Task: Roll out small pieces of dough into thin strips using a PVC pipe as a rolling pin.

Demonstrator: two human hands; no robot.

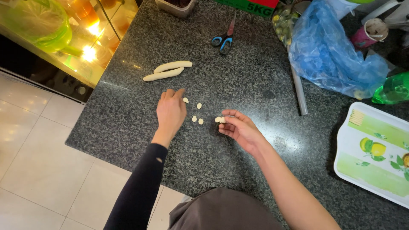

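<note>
1. Two bare hands were over a dark speckled stone counter (238,64).
2. The left hand (171,111), in a long dark sleeve (138,191), lay palm down with its fingers pressed close together. Its fingertips were just beside one small dough piece (185,100).
3. The right hand (241,127) was curled, and its fingertips pinched a small lump of pale dough (220,119) just above the counter.
4. Three more little dough bits (197,115) lay on the counter between the two hands, near each other but not touching.
5. A bit farther out, past the left hand, two long dough rolls (168,70) lay side by side and touched each other.
6. Well beyond those lay blue-handled scissors (224,39), shut, with the blades pointing away.
7. A clear tub (175,7) stood at the far edge of the counter.
8. To the right, a thin grey rod (299,91) lay beside a big crumpled blue plastic bag (332,51).
9. A green plastic bottle (393,89) lay near the bag.
10. A white tray with lemon pictures (375,153) sat at the right edge, well apart from the hands.
11. On the far left, a lit glass case (81,38) stood beside the counter, above a pale tiled floor (38,162).
</note>
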